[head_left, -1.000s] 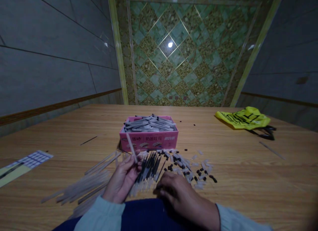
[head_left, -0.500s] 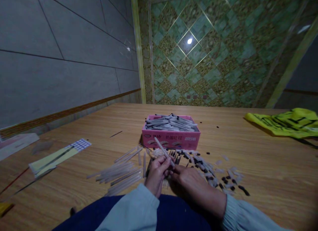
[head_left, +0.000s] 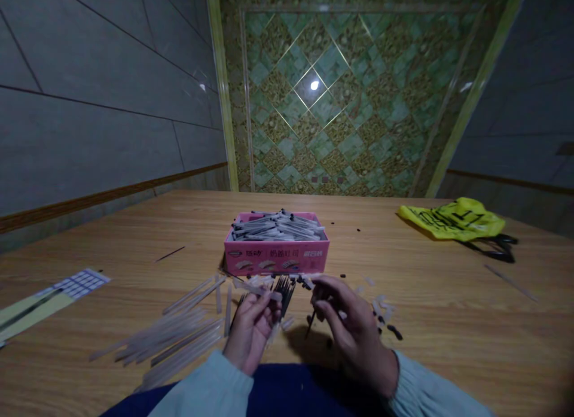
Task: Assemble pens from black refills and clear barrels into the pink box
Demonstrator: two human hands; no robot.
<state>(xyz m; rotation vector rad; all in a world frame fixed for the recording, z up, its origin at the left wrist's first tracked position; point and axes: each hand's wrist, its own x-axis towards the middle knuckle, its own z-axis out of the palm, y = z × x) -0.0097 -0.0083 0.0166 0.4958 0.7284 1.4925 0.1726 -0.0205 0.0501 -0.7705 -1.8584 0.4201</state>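
Plainly, in the head view, the pink box (head_left: 275, 258) is the one container in use, standing toward the far edge of the tabletop (head_left: 448, 327), roughly midway between its left and right edges. It is open at the top and heaped above its rim with slim grey sticks (head_left: 278, 228), many tipped in black (they lie at various angles, some poking over the right wall). Nearer the front edge, the left hand (head_left: 253, 330) has thumb and fingers closed around a translucent tube (head_left: 260, 290), held aslant just in front of the box. The right hand (head_left: 354, 330) is curled, thumb and fingertips pinching a thin dark rod (head_left: 311, 325) that points down toward the wood. Between the hands, a bundle of dark rods (head_left: 283, 291) lies close to the box; toward the left front corner spreads a pile of clear tubes (head_left: 170, 336). Small black pieces (head_left: 394, 332) are scattered right of the right hand. A yellow bag (head_left: 452, 219) lies toward the far right corner, and a paper strip (head_left: 83, 283) lies by the left edge.
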